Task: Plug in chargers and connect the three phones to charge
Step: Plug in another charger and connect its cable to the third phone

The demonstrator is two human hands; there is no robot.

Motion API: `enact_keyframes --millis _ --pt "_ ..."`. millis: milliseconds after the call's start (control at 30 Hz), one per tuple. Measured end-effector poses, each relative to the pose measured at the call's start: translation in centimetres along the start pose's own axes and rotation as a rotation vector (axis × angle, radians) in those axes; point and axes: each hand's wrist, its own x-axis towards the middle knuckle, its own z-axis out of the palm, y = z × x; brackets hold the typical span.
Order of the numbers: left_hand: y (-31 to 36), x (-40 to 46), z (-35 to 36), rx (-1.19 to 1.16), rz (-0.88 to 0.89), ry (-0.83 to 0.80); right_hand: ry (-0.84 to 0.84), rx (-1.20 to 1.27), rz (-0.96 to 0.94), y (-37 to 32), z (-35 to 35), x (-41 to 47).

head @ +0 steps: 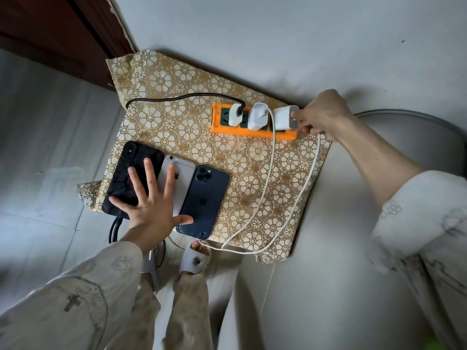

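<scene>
Now three chargers [257, 116] in power strip [217, 122].

Soft even daylight, faint shadows on the wall, wide-angle bending at the edges, slightly soft focus throughout

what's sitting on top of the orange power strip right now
Three white chargers stand plugged into the orange power strip. The right hand pinches the rightmost. Sockets beneath them are covered.

A home: flower-patterned tablecloth [202, 152], slippered feet [194, 258] on a tiled floor [50, 147]
</scene>
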Motion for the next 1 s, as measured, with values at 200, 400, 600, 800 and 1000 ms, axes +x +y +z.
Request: enact_keyframes --millis 200,400,600,800,1000 --pt "0.0 -0.1 0.0 0.02 0.0 0.008 -0.079 -0.077 -0.024 -1.0 -0.4 -0.3" --pt "0.0 -0.2 0.0 0.025 0.001 0.022 -0.125 -0.052 0.018 0.2 -0.3 -0.1" --pt "0.0 -0.2 0.0 0.044 0.004 0.02 -0.203 0.057 0.094 1.5 -0.9 0.7" --pt "0.1 0.0 0.3 0.023 0.0 0.029 -0.24 0.108 0.096 1.2 -0.5 0.9" --pt "0.0 -0.2 0.4 0.052 -0.002 0.044 -0.167 -0.025 0.041 -0.9 -0.2 0.5"
